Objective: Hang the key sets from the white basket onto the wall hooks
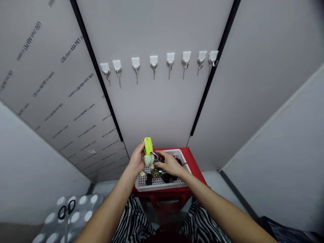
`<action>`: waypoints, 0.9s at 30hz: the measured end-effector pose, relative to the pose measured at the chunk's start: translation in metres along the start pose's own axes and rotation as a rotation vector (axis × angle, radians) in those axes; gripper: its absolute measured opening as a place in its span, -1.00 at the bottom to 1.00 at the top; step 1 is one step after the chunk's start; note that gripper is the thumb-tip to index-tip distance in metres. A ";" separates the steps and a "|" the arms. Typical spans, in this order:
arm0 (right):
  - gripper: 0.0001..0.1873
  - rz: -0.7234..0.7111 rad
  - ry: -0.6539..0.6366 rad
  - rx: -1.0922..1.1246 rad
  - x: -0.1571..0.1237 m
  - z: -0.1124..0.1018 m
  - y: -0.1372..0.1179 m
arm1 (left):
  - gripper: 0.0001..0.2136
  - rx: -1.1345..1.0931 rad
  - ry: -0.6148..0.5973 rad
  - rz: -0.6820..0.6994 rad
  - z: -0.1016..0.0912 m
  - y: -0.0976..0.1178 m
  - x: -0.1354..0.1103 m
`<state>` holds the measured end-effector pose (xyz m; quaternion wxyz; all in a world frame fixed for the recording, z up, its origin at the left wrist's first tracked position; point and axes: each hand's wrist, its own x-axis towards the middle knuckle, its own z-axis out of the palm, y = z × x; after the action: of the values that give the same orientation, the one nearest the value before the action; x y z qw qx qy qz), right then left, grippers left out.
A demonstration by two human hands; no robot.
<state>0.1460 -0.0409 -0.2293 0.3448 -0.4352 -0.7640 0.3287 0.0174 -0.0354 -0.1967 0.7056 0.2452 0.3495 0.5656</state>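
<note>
My left hand [137, 158] is closed around a bright yellow-green car key fob [148, 145], held up at the back left of a white basket [152, 188]. From the fob hangs a pale green, shell-like charm [149, 160], with a pinkish strap [154, 154] beside it. My right hand [169, 163] reaches over the basket from the right. Its thumb and fingers curl together next to the strap, and what they grip is partly hidden. Under both hands lie dark key fobs and keychains, among them a round patterned charm [156, 172] and a black piece [149, 179].
The basket stands on a red box-shaped bag [193, 165] with handles. On the wall ahead, several white hooks [153, 61] hang in a row between two black strips. Shrink-wrapped bottles [76, 216] with black scissors [66, 209] on them are at the lower left.
</note>
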 end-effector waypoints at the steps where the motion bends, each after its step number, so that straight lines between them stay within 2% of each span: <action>1: -0.63 0.022 -0.006 -0.019 0.000 -0.001 0.000 | -0.81 -0.036 0.010 -0.039 0.000 0.001 -0.001; 4: -0.82 0.066 0.020 -0.065 0.000 -0.005 -0.002 | -0.77 -0.094 0.030 -0.110 -0.002 0.005 -0.003; 7: -0.90 0.041 0.100 -0.043 0.001 -0.014 -0.008 | -0.77 -0.126 0.047 -0.105 -0.004 0.009 -0.004; 12: -0.81 0.165 -0.015 0.220 0.000 -0.025 -0.013 | -0.91 -0.126 0.095 -0.053 -0.003 0.015 -0.006; 16: -0.76 0.258 -0.039 0.495 -0.004 -0.027 -0.013 | -0.92 -0.113 0.149 0.021 -0.002 0.022 -0.007; 20: -0.73 0.312 -0.092 0.754 -0.006 -0.033 -0.015 | -0.89 -0.099 0.193 0.002 -0.006 0.028 -0.006; 25: -0.74 0.337 -0.088 0.911 -0.003 -0.050 -0.018 | -0.94 -0.049 0.213 0.037 -0.013 0.028 -0.002; 27: -0.76 0.333 -0.065 0.943 -0.001 -0.055 -0.019 | -0.95 0.038 0.178 0.014 -0.016 0.023 -0.001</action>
<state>0.1833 -0.0385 -0.1841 0.4227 -0.3376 -0.4629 0.7021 -0.0093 -0.0316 -0.1899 0.6630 0.2097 0.4197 0.5834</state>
